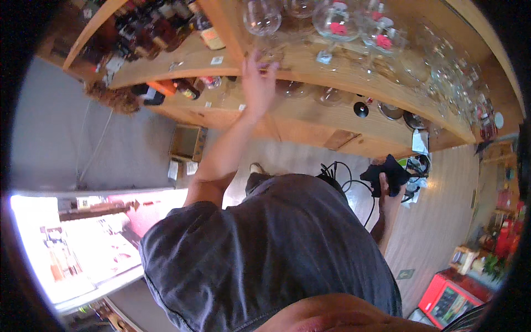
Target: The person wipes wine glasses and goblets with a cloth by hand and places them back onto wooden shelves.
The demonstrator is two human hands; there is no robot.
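Observation:
My left hand (259, 88) reaches up to the front edge of the wooden shelf (310, 80). Its fingers look spread, slightly blurred, beside the foot of a clear stemmed glass (261, 17); whether they touch it is hard to make out. Down at my right side, my right hand (388, 193) is closed around a bunched black cloth (389, 172). Farther right on the shelf stands a round-bowled glass (335, 23) with a red mark on it.
Dark bottles (157, 36) fill the left bay past a wooden upright (221, 27). Many small glasses (453, 83) crowd the right end. A lower shelf (310, 110) holds more glassware. Black cables (354, 180) hang near my right arm. A red cooler (448, 299) stands at the lower right.

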